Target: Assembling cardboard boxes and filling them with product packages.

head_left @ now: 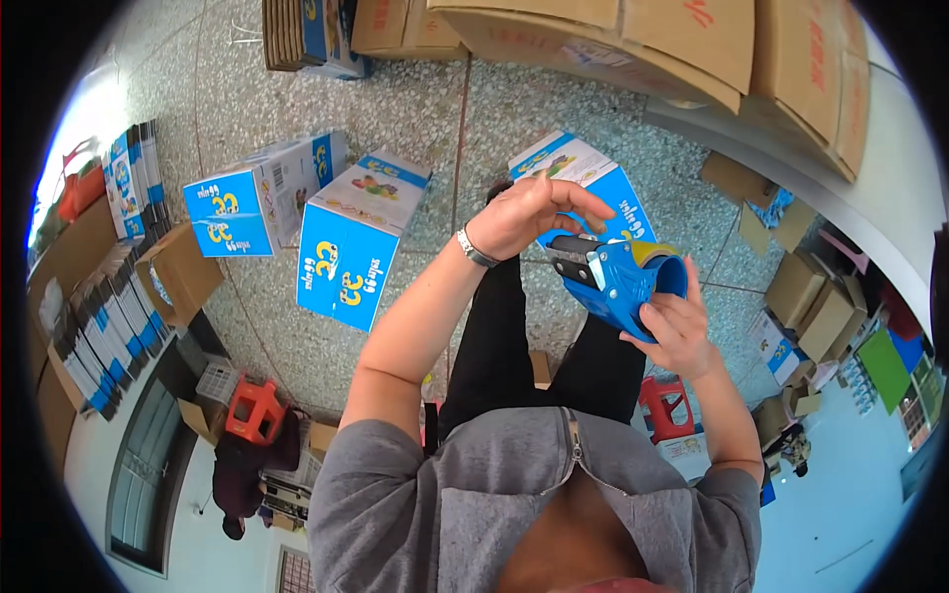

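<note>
A blue tape dispenser (605, 277) with a roll of yellowish tape (649, 252) is up in front of my legs. My right hand (677, 331) grips it from the right, fingers and thumb around its lower right side. Just above the dispenser's dark front end is my left hand (529, 215), with a band on its wrist. Its fingers are bent and apart over that end, and nothing shows between them; whether a fingertip touches the dispenser I cannot tell. Behind it on the floor a blue and white printed carton (568, 156) is partly hidden by my hands.
Two more printed cartons, one (341, 272) nearer and one (232, 217) farther left, stand on the speckled floor (415, 119). Large brown boxes (652, 40) line the far side. Flattened cartons (109, 326) are stacked at left, near a red stool (255, 410) and another person (242, 474).
</note>
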The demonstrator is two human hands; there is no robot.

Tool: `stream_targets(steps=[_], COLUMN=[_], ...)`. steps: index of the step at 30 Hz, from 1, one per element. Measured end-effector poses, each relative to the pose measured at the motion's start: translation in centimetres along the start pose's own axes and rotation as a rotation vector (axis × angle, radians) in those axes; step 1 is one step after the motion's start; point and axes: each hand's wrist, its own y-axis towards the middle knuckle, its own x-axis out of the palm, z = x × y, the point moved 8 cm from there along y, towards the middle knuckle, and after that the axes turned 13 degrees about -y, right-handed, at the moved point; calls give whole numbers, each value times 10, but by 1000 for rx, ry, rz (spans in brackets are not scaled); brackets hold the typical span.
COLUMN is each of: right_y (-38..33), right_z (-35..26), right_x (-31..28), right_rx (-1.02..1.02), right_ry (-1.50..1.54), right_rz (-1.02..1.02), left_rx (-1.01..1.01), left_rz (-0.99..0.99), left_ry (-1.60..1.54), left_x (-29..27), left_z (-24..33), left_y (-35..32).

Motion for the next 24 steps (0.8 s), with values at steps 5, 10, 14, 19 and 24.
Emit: stream_targets(steps=[5,10,14,19,24], right_y=[2,-16,-69,-111,-124], right_z=[0,28,58,80,86], right_x=[16,53,104,146,166], right_rx=[15,354,758,1012,1029], right_ry=[119,266,459,663,704], right_rz=[-42,-197,-266,-294,-328], left_rx=[-73,-82,-52,-239,-324], left_rz=[-27,358,731,794,752], left_ry=[82,333,605,780,871], left_x=[-13,-104,-224,-303,-352], left_z=[7,-6,3,-17,-54], left_y=[1,10,28,53,49])
